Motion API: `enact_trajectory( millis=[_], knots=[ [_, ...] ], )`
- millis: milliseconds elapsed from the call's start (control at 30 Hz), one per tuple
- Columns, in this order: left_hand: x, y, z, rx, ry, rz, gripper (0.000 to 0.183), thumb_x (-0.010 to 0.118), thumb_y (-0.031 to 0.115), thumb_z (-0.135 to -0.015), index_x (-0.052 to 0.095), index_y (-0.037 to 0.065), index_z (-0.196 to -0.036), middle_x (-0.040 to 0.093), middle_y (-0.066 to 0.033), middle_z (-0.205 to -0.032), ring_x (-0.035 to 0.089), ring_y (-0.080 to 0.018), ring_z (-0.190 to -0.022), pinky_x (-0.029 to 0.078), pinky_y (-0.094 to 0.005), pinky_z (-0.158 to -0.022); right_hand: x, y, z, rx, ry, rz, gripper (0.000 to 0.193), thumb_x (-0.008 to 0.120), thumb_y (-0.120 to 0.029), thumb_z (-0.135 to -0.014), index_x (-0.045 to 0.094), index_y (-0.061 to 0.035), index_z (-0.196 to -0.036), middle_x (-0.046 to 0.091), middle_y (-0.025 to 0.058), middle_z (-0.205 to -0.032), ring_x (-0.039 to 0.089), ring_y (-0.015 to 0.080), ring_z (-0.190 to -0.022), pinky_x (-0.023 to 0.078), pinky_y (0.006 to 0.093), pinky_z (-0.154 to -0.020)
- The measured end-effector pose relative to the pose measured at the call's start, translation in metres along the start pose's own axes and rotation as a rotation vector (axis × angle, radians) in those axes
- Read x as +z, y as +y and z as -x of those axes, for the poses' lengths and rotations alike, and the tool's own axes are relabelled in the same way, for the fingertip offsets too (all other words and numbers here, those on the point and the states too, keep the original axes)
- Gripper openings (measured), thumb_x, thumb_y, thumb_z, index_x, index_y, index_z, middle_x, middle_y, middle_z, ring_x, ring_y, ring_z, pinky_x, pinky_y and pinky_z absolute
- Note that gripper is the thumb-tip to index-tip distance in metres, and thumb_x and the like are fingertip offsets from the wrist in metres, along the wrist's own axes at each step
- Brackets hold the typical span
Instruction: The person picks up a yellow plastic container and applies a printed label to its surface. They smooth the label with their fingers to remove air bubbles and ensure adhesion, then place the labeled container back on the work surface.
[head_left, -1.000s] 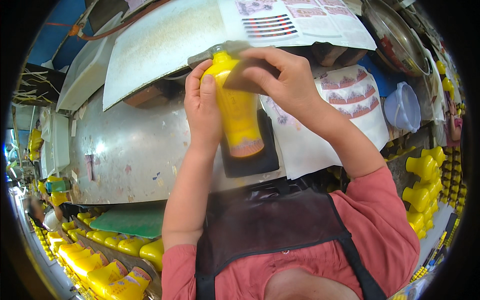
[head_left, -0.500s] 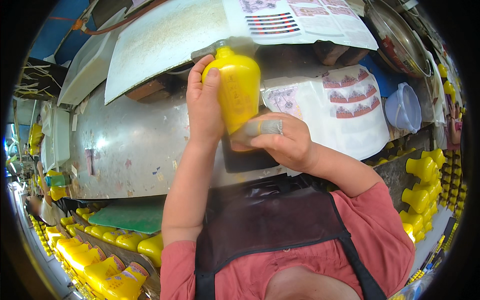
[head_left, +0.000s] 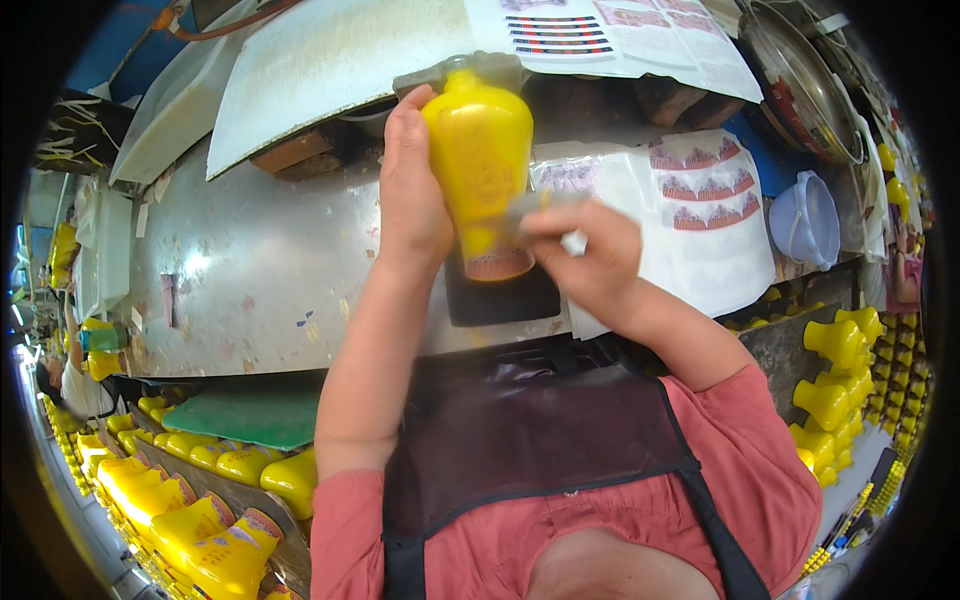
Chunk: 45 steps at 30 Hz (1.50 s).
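A glossy yellow bottle lies neck away from me on a dark stand with a grey block at its far end. Faint printing runs down its upper side, and a reddish patterned band rings its base. My left hand is closed around its left side, fingers partly hidden beneath. Closed in a pinch, my right hand has a small flat grey piece against the right side near the base. Motion blurs that hand, so the piece's kind is unclear. Something pale shows at its fingers.
Printed decal sheets lie right of the bottle, with more sheets on the raised white board behind. A lilac bucket stands at the right. Yellow bottles fill racks on both sides. Another person is at far left.
The bottle has turned on its stand, its printing shifting and the patterned base band coming into view. My right hand has moved right and off the base, up along the bottle's side.
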<state>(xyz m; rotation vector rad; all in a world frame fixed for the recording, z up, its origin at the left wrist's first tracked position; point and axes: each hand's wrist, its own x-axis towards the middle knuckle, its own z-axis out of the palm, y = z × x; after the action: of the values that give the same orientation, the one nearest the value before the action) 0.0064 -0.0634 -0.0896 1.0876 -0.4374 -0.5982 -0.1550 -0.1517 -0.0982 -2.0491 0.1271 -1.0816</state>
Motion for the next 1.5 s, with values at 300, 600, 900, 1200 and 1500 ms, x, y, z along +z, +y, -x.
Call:
enact_trajectory(
  millis=[300,600,900,1200,1500],
  knots=[
    [0.014,0.032,0.01,0.046,-0.165,-0.027,0.077,0.019,0.058,-0.11,0.035,-0.004,-0.153,0.042,-0.0195,-0.155,0.037,-0.0278,-0.145,0.022,-0.0392,-0.123,-0.002,-0.008,-0.002,-0.297,-0.087,0.134,0.033,0.084,0.004,-0.071,0.076,-0.0115,-0.099,0.075,0.009,-0.091,0.074,0.0252,-0.082,0.058,0.0324,-0.072],
    [0.002,0.051,0.005,-0.047,-0.257,0.029,0.087,0.014,0.064,-0.108,0.032,-0.007,-0.155,0.04,-0.0231,-0.158,0.031,-0.0294,-0.149,0.015,-0.0388,-0.125,-0.012,-0.009,-0.003,-0.286,-0.191,0.24,0.032,0.083,0.005,-0.07,0.076,-0.0067,-0.098,0.076,0.0121,-0.093,0.074,0.0275,-0.079,0.059,0.0339,-0.071],
    [-0.008,0.06,-0.002,-0.121,-0.33,0.049,0.091,0.015,0.067,-0.107,0.032,-0.007,-0.156,0.041,-0.0232,-0.158,0.029,-0.0288,-0.149,0.012,-0.0385,-0.125,-0.009,-0.019,0.008,-0.383,-0.217,0.27,0.032,0.082,0.009,-0.07,0.074,-0.007,-0.097,0.077,0.0114,-0.094,0.074,0.0274,-0.08,0.059,0.0338,-0.067],
    [-0.006,0.063,0.0,-0.15,-0.323,0.142,0.089,0.014,0.066,-0.107,0.032,-0.006,-0.156,0.042,-0.0231,-0.157,0.029,-0.0289,-0.15,0.012,-0.0397,-0.125,-0.018,-0.013,0.02,-0.262,-0.21,0.338,0.027,0.081,0.006,-0.073,0.076,-0.0101,-0.093,0.076,0.0077,-0.085,0.071,0.0231,-0.07,0.055,0.0317,-0.063],
    [0.0,0.054,0.007,-0.098,-0.281,0.053,0.085,0.013,0.062,-0.109,0.033,-0.005,-0.156,0.04,-0.0208,-0.159,0.026,-0.0284,-0.152,0.01,-0.0395,-0.126,-0.011,0.003,-0.013,0.19,0.01,0.087,0.021,0.077,0.001,-0.087,0.073,-0.0004,-0.107,0.075,0.0066,-0.096,0.069,0.0125,-0.082,0.055,0.0265,-0.075]
  ],
)
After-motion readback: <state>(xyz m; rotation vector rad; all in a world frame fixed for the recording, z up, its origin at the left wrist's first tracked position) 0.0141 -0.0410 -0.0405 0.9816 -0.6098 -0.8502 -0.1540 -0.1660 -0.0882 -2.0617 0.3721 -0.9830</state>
